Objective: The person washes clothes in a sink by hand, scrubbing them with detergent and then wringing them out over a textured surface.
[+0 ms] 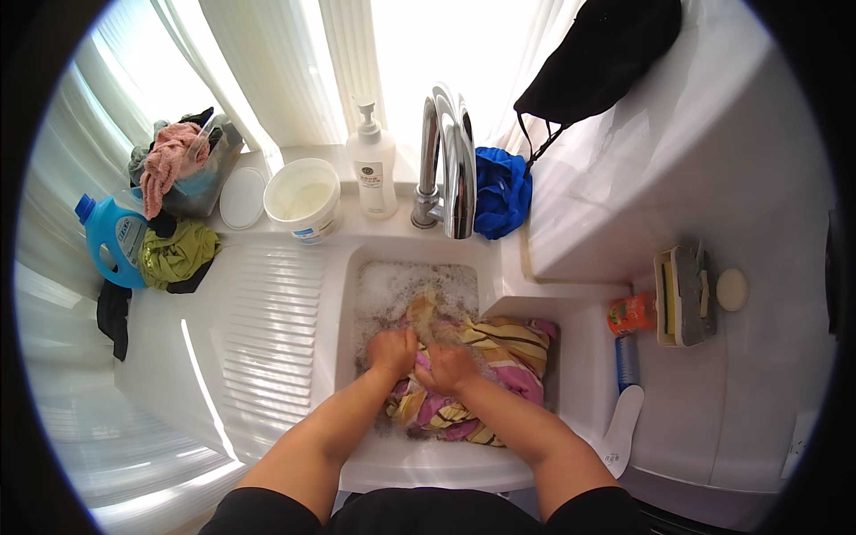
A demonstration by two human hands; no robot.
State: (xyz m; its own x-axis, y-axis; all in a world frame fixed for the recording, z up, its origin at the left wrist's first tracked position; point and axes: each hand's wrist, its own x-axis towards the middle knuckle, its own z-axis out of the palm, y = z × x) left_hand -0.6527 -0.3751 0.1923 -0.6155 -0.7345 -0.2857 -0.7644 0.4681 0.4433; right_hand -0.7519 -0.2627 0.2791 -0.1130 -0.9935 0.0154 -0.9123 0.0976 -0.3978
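Note:
In the white sink (346,294) a wet cloth (513,343), patterned in yellow, pink and brown, lies bunched in foamy water (383,281). My left hand (392,351) is closed on a fold of it near the middle of the basin. Right beside it, my right hand (448,367) also grips the cloth, its fist close against the left one. Part of the fabric rises wet and bunched just beyond my fists, while the rest spreads to the right and toward the front of the basin. Some of it is under the suds.
A ridged washboard (272,334) adjoins the sink's left. Behind stand a chrome faucet (456,169), pump bottle (373,174), white tub (303,201) and blue cloth (501,194). Far left are a blue detergent bottle (120,242) and piled clothes (174,156). A brush (628,364) lies right.

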